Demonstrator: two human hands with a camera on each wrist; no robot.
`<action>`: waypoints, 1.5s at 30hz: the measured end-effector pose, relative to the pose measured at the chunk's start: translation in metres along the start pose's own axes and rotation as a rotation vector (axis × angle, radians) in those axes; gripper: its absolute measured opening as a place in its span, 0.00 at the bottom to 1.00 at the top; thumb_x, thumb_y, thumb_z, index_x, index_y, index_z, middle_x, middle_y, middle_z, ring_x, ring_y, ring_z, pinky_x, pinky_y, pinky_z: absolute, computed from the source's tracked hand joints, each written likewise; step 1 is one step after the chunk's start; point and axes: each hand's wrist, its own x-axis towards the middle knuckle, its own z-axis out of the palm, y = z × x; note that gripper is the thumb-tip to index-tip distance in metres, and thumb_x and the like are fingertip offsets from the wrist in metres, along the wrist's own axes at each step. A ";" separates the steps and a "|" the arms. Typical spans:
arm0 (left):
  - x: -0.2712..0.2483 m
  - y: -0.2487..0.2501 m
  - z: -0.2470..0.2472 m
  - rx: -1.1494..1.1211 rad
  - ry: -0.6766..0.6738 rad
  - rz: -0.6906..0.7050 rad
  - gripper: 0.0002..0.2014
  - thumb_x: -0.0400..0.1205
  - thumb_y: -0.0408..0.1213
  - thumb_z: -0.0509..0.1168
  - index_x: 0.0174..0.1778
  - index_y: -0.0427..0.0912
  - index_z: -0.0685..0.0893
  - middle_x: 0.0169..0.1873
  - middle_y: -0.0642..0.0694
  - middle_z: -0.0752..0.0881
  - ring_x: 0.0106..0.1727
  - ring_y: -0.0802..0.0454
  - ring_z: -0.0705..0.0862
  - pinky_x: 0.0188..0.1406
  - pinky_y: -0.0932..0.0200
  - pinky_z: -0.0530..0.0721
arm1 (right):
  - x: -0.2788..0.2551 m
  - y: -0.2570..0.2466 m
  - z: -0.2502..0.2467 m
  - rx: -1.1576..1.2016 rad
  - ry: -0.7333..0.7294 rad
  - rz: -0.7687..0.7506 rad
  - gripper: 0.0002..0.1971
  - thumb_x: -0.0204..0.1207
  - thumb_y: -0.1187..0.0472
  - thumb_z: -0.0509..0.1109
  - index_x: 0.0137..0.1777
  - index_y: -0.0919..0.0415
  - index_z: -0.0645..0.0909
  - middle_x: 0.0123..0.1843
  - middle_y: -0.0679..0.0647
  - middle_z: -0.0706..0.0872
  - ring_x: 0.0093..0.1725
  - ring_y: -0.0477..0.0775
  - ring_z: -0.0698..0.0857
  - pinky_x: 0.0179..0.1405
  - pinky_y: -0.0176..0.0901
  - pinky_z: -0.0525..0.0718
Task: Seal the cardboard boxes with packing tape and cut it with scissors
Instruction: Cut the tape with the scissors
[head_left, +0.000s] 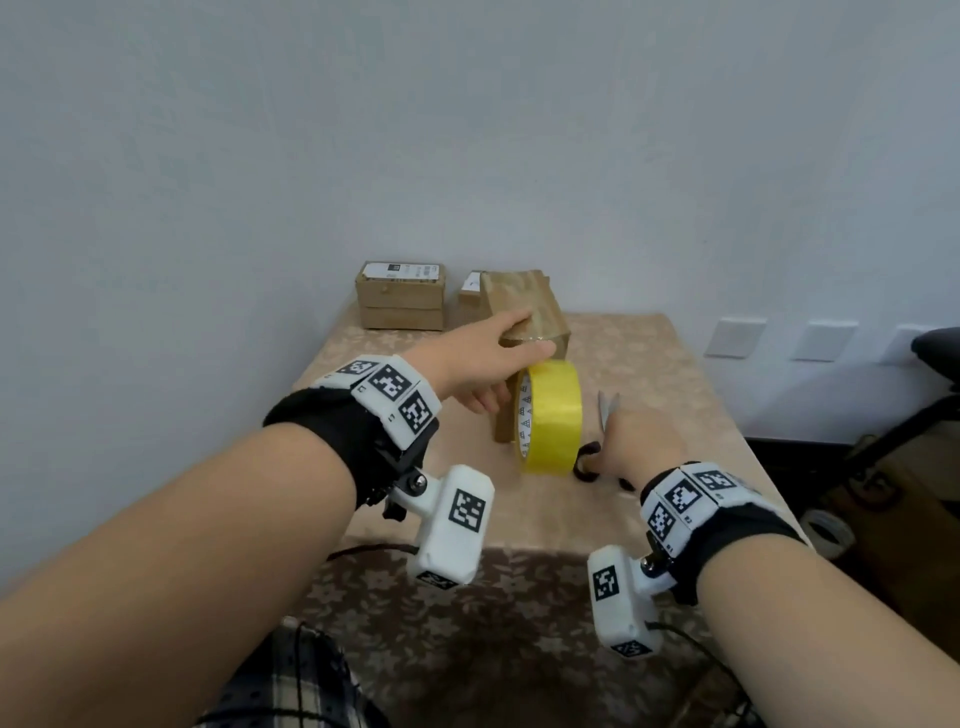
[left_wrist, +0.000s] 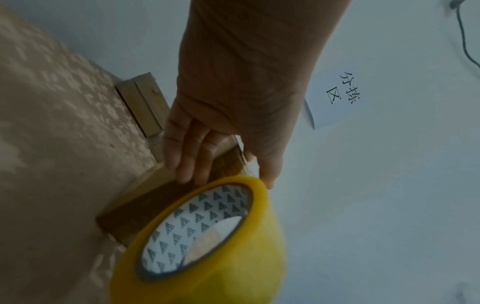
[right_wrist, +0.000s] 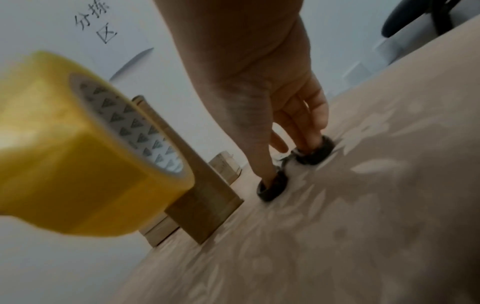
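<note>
Your left hand (head_left: 483, 358) pinches the upright cardboard box (head_left: 535, 306), thumb over its top edge, likely steadying it so the yellow tape roll (head_left: 553, 415) at its 6 o'clock draws the strip taut, while the scissors (head_left: 608, 410) at the roll's 3 o'clock lie on the table (head_left: 675, 364), your right hand (head_left: 644, 441) hooked through their black loops, ready to cut.

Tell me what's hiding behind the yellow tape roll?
A brown cardboard box stands right behind the yellow tape roll, the left hand gripping its top. The roll covers the box's lower part, so that part is hidden.
</note>
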 end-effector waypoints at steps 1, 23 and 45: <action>-0.003 0.002 0.003 -0.018 -0.021 -0.008 0.34 0.80 0.56 0.63 0.80 0.62 0.54 0.42 0.39 0.87 0.35 0.46 0.88 0.41 0.51 0.89 | -0.001 -0.001 0.000 -0.009 0.003 0.008 0.40 0.76 0.53 0.70 0.83 0.62 0.54 0.70 0.60 0.78 0.61 0.60 0.82 0.51 0.48 0.82; 0.012 -0.033 0.001 0.045 0.366 -0.039 0.18 0.80 0.47 0.68 0.55 0.35 0.79 0.37 0.47 0.82 0.41 0.49 0.80 0.41 0.59 0.77 | -0.026 -0.020 -0.077 1.119 0.363 -0.340 0.18 0.69 0.52 0.80 0.55 0.51 0.80 0.41 0.54 0.86 0.37 0.48 0.84 0.37 0.36 0.79; 0.008 0.002 -0.031 -0.185 0.336 -0.138 0.16 0.78 0.34 0.69 0.58 0.30 0.85 0.57 0.34 0.86 0.55 0.41 0.85 0.61 0.46 0.83 | -0.055 -0.032 -0.128 0.993 0.078 -0.496 0.15 0.76 0.49 0.73 0.59 0.50 0.78 0.54 0.54 0.88 0.45 0.48 0.85 0.39 0.34 0.80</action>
